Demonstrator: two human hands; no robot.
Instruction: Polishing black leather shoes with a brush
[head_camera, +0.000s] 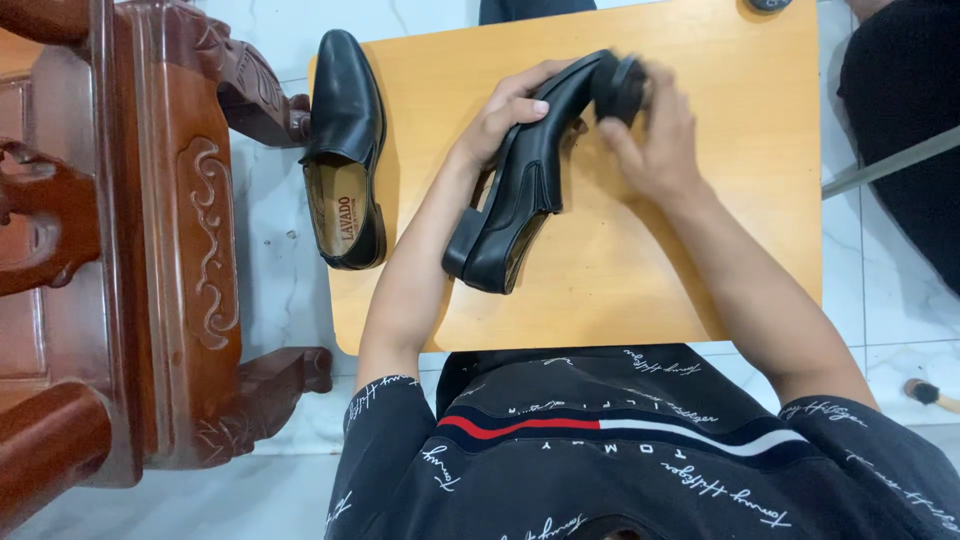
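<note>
Both hands grip over the table (620, 290): left hand (505, 115) clasps a black shoe (525, 185), right hand (655, 145) (blurred) clutches a dark brush (618, 85).

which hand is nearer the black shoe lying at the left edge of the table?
Left. The left hand grips the held shoe just right of the spare shoe, apart from it. The right hand is farther right, at the held shoe's toe with a dark blurred object.

Head camera — steeply downward, close over table (600, 290)
</note>
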